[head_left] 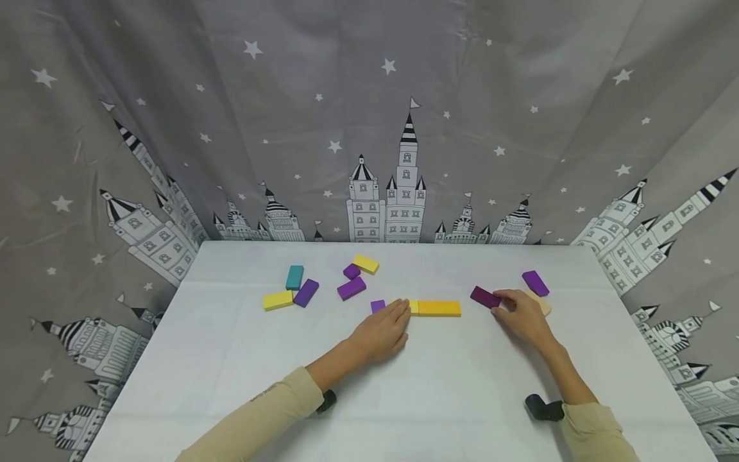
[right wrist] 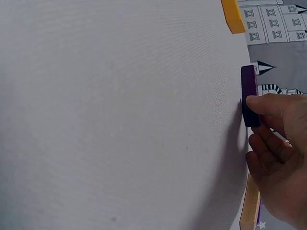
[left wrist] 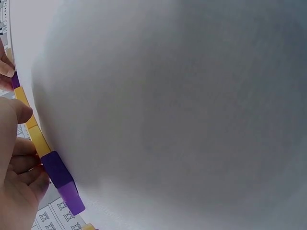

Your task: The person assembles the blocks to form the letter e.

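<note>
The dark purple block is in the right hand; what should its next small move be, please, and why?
Perhaps the right hand, pinching the dark purple block, should ease it left toward the orange block, since a gap separates them and a yellow block adjoins the orange one's left end.

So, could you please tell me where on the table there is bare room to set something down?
The table is bare on the near side of the orange block, between the left sleeve and right sleeve, and left of the leftmost yellow block. It is crowded from the teal block across to the left hand.
</note>
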The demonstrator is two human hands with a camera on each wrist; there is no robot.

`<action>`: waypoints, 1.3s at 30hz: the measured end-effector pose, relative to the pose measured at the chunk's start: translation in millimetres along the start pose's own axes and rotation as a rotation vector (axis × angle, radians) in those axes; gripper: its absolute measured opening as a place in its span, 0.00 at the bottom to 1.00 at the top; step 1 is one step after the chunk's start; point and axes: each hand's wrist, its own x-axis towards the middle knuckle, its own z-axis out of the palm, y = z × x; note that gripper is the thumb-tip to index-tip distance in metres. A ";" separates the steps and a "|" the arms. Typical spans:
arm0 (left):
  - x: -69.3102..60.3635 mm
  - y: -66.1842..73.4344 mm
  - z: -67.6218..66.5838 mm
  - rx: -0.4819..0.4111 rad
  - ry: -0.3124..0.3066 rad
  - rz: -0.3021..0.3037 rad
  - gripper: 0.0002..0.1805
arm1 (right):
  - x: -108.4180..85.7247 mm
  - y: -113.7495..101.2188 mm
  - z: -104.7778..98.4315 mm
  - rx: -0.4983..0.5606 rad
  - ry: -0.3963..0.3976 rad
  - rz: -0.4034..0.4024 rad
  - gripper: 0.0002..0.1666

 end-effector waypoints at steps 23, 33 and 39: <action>-1.3 -1.3 3.3 0.019 0.013 -0.004 0.31 | 28.9 -31.8 30.8 0.112 -0.029 0.124 0.23; -1.0 -1.7 3.7 0.024 0.049 0.012 0.31 | 38.3 -35.9 37.9 0.132 -0.045 0.212 0.24; -0.8 -0.7 3.6 0.028 0.042 0.013 0.31 | 39.0 -33.9 39.4 0.140 -0.052 0.213 0.24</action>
